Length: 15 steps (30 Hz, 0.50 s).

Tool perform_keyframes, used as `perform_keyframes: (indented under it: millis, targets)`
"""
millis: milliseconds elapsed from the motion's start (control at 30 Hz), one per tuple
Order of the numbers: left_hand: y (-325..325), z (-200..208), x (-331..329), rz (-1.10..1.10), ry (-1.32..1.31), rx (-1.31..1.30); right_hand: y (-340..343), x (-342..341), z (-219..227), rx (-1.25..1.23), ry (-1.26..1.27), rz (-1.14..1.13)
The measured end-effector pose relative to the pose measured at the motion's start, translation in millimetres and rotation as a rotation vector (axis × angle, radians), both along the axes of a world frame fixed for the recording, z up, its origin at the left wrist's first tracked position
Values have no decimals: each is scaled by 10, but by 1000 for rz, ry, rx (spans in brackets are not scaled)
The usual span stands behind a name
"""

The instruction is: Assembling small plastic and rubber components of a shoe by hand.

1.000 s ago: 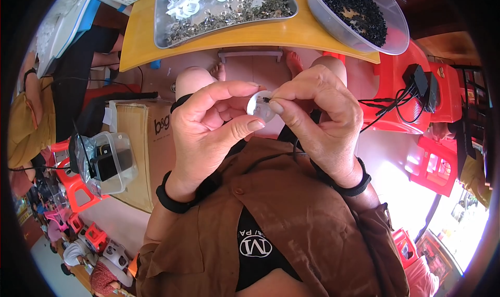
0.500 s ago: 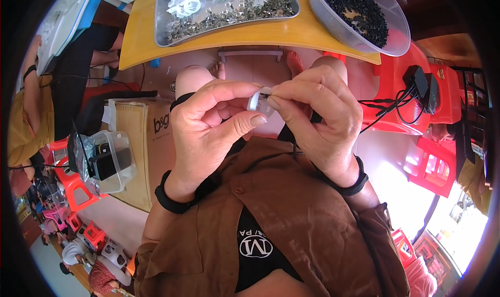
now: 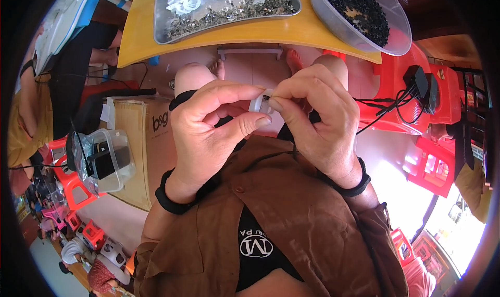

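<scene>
My left hand (image 3: 208, 117) pinches a round whitish plastic piece (image 3: 255, 104) between thumb and fingertip; my right hand (image 3: 320, 115) pinches a tiny dark part (image 3: 266, 97) at its edge. I hold both in the air, short of the yellow bench (image 3: 250, 33) with its metal tray (image 3: 162, 17) and clear tub (image 3: 338, 26).

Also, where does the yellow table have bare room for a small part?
Bare tabletop shows left of the metal tray and between it and the near edge. The right end is crowded by the plastic basin, close beside the tray.
</scene>
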<state>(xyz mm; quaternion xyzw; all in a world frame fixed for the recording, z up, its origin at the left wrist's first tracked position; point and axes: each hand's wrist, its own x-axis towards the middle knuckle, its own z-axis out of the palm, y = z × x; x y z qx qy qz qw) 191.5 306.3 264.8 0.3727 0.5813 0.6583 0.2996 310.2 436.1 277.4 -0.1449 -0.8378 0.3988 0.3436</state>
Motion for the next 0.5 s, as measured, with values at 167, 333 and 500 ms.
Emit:
perform_keyframes:
  millis: [167,333,500]
  targets:
    - [7,5,27,26,-24,-10,-27,-15,-30,-30,13,-4]
    - [-8,2,28,30,21,-4,-12,-41,-70,57,63,8]
    - [24,1,63,47,-137,-15,-28,-68,-122,-44,110,-12]
